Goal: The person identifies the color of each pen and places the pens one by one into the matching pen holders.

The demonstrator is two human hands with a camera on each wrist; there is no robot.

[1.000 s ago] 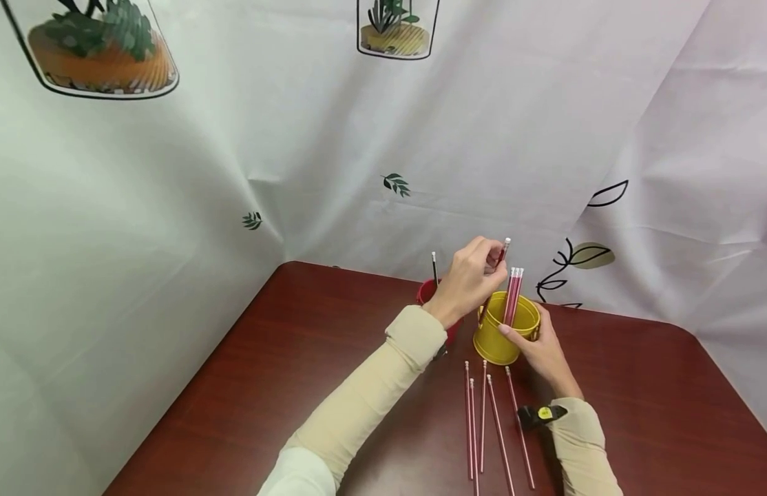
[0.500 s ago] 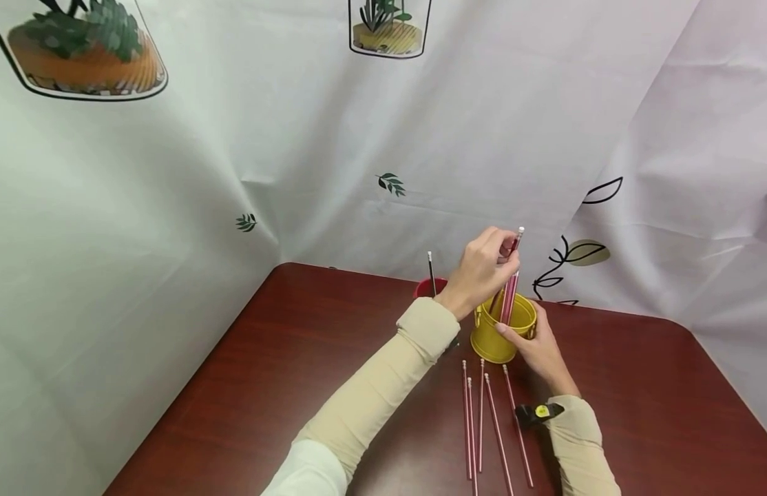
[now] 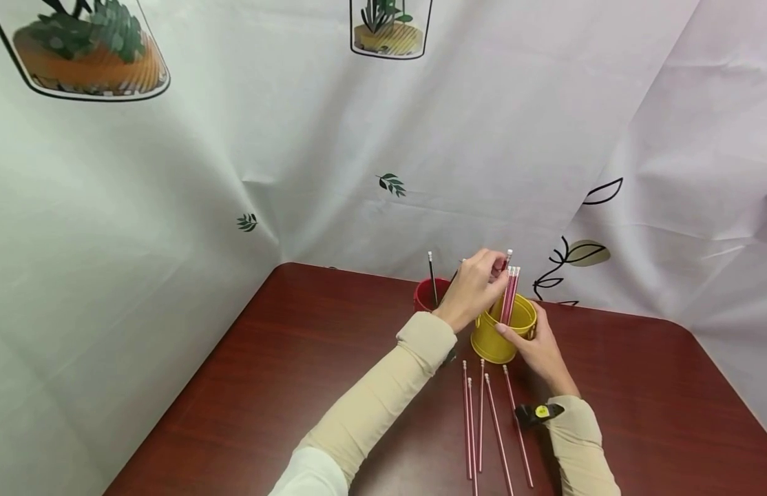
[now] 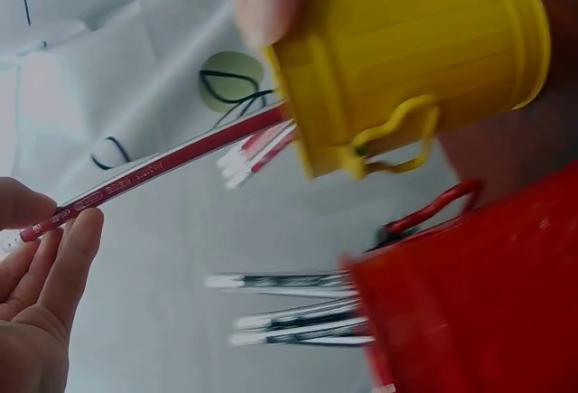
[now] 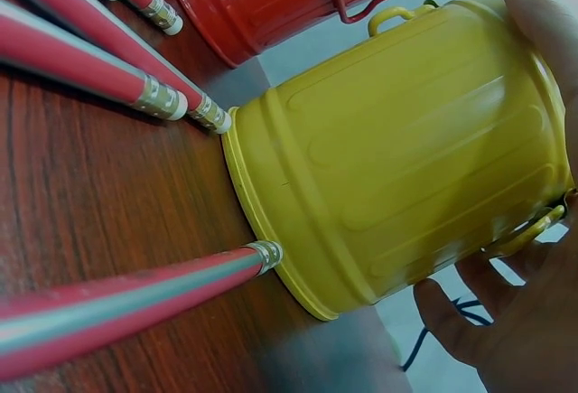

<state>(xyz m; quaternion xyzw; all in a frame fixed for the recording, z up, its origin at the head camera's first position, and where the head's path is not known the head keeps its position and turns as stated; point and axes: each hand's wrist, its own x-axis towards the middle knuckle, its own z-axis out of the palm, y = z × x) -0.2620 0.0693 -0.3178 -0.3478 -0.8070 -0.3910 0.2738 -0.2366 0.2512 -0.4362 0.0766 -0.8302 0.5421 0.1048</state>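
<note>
My left hand (image 3: 473,289) pinches a red pencil (image 4: 172,157) near its eraser end. The pencil's other end is hidden inside the yellow bucket (image 3: 494,344). My right hand (image 3: 543,348) grips that bucket near the rim, thumb on the near side and fingers round the far right side. Several more red pencils (image 3: 511,293) stand in it, eraser ends up. On the table in front of it lie several red pencils (image 3: 496,434), their erasers towards the bucket; in the right wrist view one pencil (image 5: 144,298) reaches right to the bucket's base.
Just left of the yellow bucket stands a red bucket (image 3: 423,297), partly behind my left wrist. Several black-and-silver pencils (image 4: 298,321) stick out of it. The brown table (image 3: 284,358) ends at the back against a white printed curtain (image 3: 321,138).
My left hand went up and right with the red pencil, then came back down and left over the yellow bucket. My right hand keeps its hold on the bucket.
</note>
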